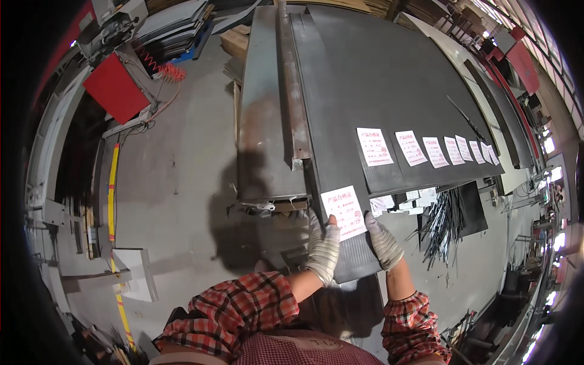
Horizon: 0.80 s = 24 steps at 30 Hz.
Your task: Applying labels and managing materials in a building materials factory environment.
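- I have a long, flat, dark grey ribbed strip (334, 164) in front of me. It lies along the table, and its near end sticks out past the edge, between my hands.
- It points away from me. Its long side runs from my tummy to the far end, leaning a bit left.
- My left hand (323, 249), in a whitish glove, pinches the left edge, thumb on top.
- My right hand (384, 243), gloved too, curls around the right edge. I cannot see its fingers underneath.
- I guess the strip is stiff but bendy over its length, smooth, not easy to break, and clumsy more than heavy. Both long edges near this end look best to hold.
- A white paper label with red print (347, 210) lies flat on it, by my left thumb. It looks light and easy to crease.
- Left of the strip is a rusty brown metal bar (292, 79).
- Right of it is a wide dark grey sheet (389, 73) with a row of white labels (435, 152).
- Farther right, below the table edge, is a messy bunch of thin dark strips (447, 228).
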{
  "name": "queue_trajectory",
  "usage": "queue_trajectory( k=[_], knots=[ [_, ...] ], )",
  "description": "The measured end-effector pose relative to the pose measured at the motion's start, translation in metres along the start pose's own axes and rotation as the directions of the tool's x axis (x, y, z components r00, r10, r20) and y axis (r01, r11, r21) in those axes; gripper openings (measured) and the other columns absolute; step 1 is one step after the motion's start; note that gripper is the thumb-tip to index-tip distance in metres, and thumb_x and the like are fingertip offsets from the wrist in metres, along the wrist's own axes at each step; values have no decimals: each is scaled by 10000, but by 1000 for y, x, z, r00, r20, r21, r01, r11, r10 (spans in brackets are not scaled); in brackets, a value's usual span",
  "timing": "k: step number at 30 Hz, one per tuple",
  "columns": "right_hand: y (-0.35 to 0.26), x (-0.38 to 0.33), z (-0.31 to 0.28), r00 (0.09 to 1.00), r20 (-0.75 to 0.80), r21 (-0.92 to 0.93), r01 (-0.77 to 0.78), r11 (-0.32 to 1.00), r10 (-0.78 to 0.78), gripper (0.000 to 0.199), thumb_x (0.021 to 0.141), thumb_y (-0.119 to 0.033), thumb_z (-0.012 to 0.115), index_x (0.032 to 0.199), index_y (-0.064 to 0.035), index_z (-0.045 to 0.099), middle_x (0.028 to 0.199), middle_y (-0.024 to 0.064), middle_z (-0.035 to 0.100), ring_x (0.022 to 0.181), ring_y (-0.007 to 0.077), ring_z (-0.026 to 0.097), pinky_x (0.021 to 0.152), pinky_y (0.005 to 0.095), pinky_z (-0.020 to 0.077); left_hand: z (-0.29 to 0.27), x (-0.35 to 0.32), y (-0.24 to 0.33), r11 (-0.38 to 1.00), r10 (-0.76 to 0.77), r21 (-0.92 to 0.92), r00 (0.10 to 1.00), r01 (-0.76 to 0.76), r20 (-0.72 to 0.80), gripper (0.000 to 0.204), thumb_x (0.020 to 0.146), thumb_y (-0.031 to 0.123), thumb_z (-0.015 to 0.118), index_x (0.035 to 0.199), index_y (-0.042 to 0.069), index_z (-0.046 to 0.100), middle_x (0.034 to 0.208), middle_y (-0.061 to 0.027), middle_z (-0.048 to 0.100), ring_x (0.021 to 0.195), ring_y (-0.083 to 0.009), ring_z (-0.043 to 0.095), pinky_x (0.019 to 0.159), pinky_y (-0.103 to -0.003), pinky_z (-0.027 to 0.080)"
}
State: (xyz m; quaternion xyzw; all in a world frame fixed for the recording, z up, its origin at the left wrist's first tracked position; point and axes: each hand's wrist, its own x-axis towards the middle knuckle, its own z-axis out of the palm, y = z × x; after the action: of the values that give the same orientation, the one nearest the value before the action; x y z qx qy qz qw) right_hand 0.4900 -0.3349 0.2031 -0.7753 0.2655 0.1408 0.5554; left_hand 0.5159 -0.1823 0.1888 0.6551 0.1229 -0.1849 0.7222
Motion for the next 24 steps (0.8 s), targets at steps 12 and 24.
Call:
queue_trajectory(
  k=[12,24],
  knots=[
    [-68,-64,64,902,-23,-805,238,543,-430,1117,626,-512,755,1415,26,175,1437,305,182,1348,461,150,1064,568,154,-88,28,-34,819,-231,-469,938,330,258,450,858,358,634,1196,74,548,1066,-17,577,953,-110,525,870,-244,406],
    [-31,-42,65,855,19,-781,336,527,-518,1024,619,-317,768,1417,15,219,1440,287,207,1351,420,186,1094,463,156,-83,42,-75,785,-5,-475,771,398,637,306,818,138,684,1088,32,587,966,-3,606,913,-87,548,832,-244,439]
  ],
)
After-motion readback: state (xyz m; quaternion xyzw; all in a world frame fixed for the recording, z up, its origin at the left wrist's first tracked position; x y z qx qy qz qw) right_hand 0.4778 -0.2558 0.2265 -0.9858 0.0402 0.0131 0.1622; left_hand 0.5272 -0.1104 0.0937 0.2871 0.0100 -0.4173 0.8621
